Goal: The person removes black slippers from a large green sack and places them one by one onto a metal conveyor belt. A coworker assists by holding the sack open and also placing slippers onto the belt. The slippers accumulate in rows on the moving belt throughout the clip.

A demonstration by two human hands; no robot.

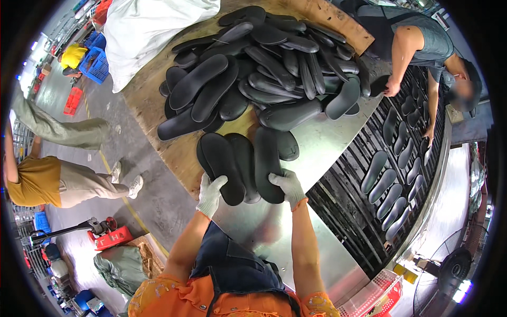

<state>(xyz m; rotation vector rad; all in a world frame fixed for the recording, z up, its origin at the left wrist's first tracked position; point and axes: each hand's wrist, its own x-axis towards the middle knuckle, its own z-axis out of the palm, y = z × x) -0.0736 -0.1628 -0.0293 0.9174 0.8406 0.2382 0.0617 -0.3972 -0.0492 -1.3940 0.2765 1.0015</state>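
Observation:
Both my hands wear white gloves and grip a small stack of black shoe soles (240, 161) at its near end. My left hand (210, 194) holds the left side of the stack. On the right side, my right hand (288, 186) clasps the rightmost sole. The stack lies where the wooden board (153, 100) meets the metal table top (322, 142). Beyond it rises a large heap of black soles (264, 68).
A slatted black conveyor (364, 185) to the right carries rows of soles (391, 195). A person in a grey sleeveless top (417, 42) leans over its far end. A white sack (148, 26) lies at the back left. Another person (47, 179) and a red pallet jack (105, 235) are on the floor at left.

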